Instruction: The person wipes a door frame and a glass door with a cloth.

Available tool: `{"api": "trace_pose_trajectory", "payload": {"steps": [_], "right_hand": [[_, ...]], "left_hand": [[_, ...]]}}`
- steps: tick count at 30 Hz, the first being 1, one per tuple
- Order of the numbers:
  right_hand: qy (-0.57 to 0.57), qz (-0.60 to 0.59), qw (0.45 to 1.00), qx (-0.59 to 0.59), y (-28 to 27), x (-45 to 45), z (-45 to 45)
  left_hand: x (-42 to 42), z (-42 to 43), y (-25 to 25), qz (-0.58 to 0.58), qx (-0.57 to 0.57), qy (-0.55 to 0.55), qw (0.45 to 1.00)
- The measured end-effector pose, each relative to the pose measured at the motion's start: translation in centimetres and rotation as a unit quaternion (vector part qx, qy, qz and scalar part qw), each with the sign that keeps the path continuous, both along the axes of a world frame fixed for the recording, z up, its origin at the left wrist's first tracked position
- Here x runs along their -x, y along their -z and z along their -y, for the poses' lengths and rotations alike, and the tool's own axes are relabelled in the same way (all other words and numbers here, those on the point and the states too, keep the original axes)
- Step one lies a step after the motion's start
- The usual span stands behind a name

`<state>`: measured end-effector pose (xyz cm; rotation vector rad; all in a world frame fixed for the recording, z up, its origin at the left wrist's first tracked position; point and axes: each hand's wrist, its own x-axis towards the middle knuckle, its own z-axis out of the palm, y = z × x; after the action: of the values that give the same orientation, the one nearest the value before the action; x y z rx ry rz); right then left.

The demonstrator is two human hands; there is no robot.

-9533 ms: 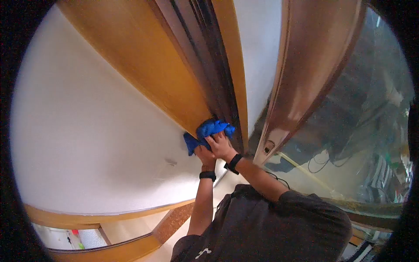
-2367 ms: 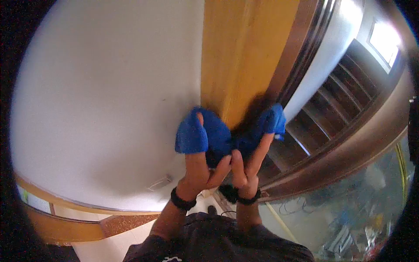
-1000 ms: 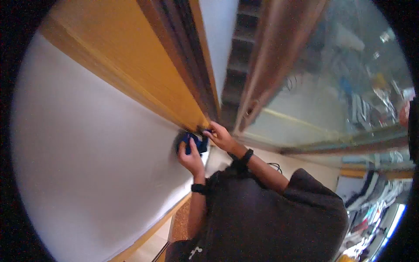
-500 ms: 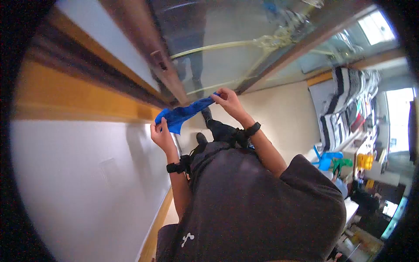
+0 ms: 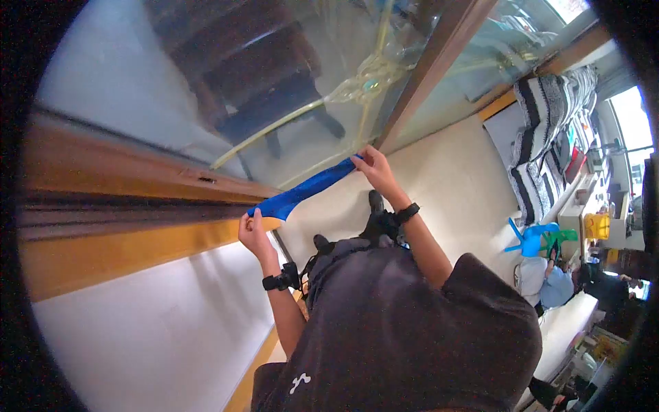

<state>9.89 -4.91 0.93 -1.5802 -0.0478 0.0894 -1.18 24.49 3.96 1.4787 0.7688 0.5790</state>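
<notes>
A blue cloth (image 5: 305, 190) is stretched at a slant between my two hands. My left hand (image 5: 255, 234) pinches its lower left end, close to the wooden door frame (image 5: 151, 254). The other end is held between the thumb and fingers of my right hand (image 5: 375, 172), higher up and in front of the glass panel (image 5: 274, 89). Between the hands the cloth hangs in the air, and both wrists wear black bands.
A white wall (image 5: 165, 329) lies at the lower left. On the right are a striped black-and-white blanket (image 5: 539, 151), a blue stool (image 5: 528, 240), a yellow container (image 5: 596, 226) and a seated person in light blue (image 5: 557, 285). My feet stand on the pale floor (image 5: 453, 185).
The cloth has come away from the wooden frame and is now drawn out longer between my hands. My view has turned toward the room on the right, where people now show.
</notes>
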Motion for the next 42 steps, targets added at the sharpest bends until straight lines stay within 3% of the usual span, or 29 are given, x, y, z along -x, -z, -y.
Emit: {"api": "trace_pose_trajectory", "payload": {"steps": [1,2,4,5,7,11,14,16,17,20,24,26,28,30,33,36,38,40,41,42], "right_hand": [[0.008,-0.02,0.995,0.101,1.3,-1.8,1.7],[0.008,-0.025,0.995,0.093,0.8,-2.8,2.8],[0.056,0.051,0.96,0.271,1.1,-4.1,5.1],[0.053,0.049,0.961,0.267,0.8,-4.9,6.4],[0.01,-0.069,0.987,0.142,-0.4,-6.5,9.6],[-0.006,-0.182,0.983,0.029,-2.4,-8.8,14.8],[-0.006,-0.143,0.99,0.003,-2.9,-10.2,16.9],[0.011,-0.132,0.991,0.014,-3.7,-10.6,17.6],[0.006,-0.094,0.995,-0.008,-4.0,-10.9,18.1],[0.039,-0.051,0.995,-0.081,-7.3,-10.4,18.5],[0.045,-0.088,0.983,-0.154,-10.0,-9.1,22.5],[0.054,-0.05,0.988,-0.133,-12.1,-8.6,22.8],[0.102,0.005,0.992,-0.074,-14.1,-8.4,21.9],[0.137,0.052,0.989,-0.014,-15.4,-7.4,20.7],[0.147,0.104,0.98,-0.085,-18.8,-9.3,18.6],[0.157,0.136,0.971,-0.115,-22.4,-11.2,16.3],[0.195,0.255,0.941,-0.106,-24.1,-12.3,14.7],[0.192,0.253,0.944,-0.087,-25.5,-13.0,12.9],[0.184,0.333,0.917,-0.123,-26.0,-13.8,11.2],[0.175,0.411,0.881,-0.157,-26.4,-14.6,10.3]], "left_hand": [[-1.7,1.1,1.8,-0.004,-0.012,0.02,1.0],[-2.8,2.0,1.9,-0.009,-0.02,0.02,1.0],[-4.5,3.7,2.7,-0.026,-0.014,0.014,0.999],[-5.2,4.3,2.7,-0.055,-0.001,0.003,0.999],[-6.8,6.5,0.9,-0.048,-0.018,-0.008,0.999],[-10.0,10.6,-2.0,-0.024,-0.062,-0.012,0.998],[-11.6,13.2,-4.3,-0.002,-0.077,-0.009,0.997],[-11.9,13.3,-5.0,-0.004,-0.131,-0.082,0.988],[-12.2,13.4,-5.6,0.033,-0.031,-0.089,0.995],[-12.8,13.1,-8.4,0.042,-0.029,-0.002,0.999],[-14.6,15.2,-11.1,0.108,-0.07,-0.017,0.992],[-15.3,15.6,-12.5,0.136,-0.063,-0.011,0.989],[-15.6,15.4,-13.9,0.194,-0.044,0.072,0.977],[-15.2,15.6,-14.8,0.199,-0.096,0.049,0.974],[-16.9,14.5,-17.6,0.248,-0.101,0.086,0.96],[-18.1,13.5,-20.7,0.297,-0.105,0.041,0.948],[-18.2,12.8,-22.7,0.308,-0.136,0.025,0.941],[-18.9,12.2,-24.0,0.368,-0.204,-0.005,0.907],[-19.4,11.9,-24.3,0.372,-0.206,-0.008,0.905],[-20.2,12.2,-24.5,0.415,-0.303,0.012,0.858]]}}
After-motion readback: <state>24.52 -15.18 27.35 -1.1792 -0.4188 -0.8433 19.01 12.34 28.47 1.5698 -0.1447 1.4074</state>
